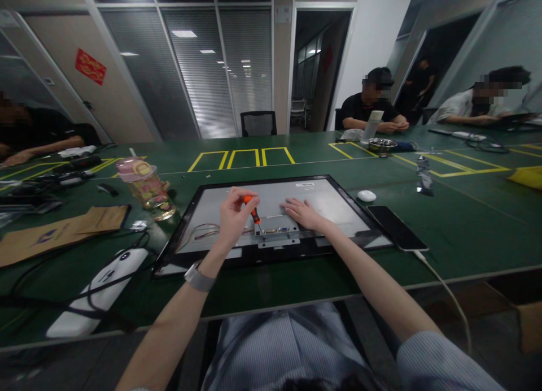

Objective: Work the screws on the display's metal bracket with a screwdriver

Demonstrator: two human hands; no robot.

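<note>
My left hand [234, 213] is closed around the orange-and-black handle of a screwdriver [255, 214]. Its shaft points down to the front edge of a small metal bracket with connector ports [277, 231]; whether the tip sits in a screw is too small to tell. This bracket lies at the near side of a flat display panel [339, 210] with a grey back and a black frame. Fingers stretched out, my right hand [304, 213] rests on the panel just behind and right of the bracket. Thin wires [199, 233] run along the panel's left part.
Left of the panel stand a pink-lidded drink bottle [146, 187], a brown paper bag [63, 233] and a white power strip [99, 292] with black cables. To the right lie a phone [397, 227] on a cable and a white earbud case [366, 196]. Other people sit across the green table [466, 233].
</note>
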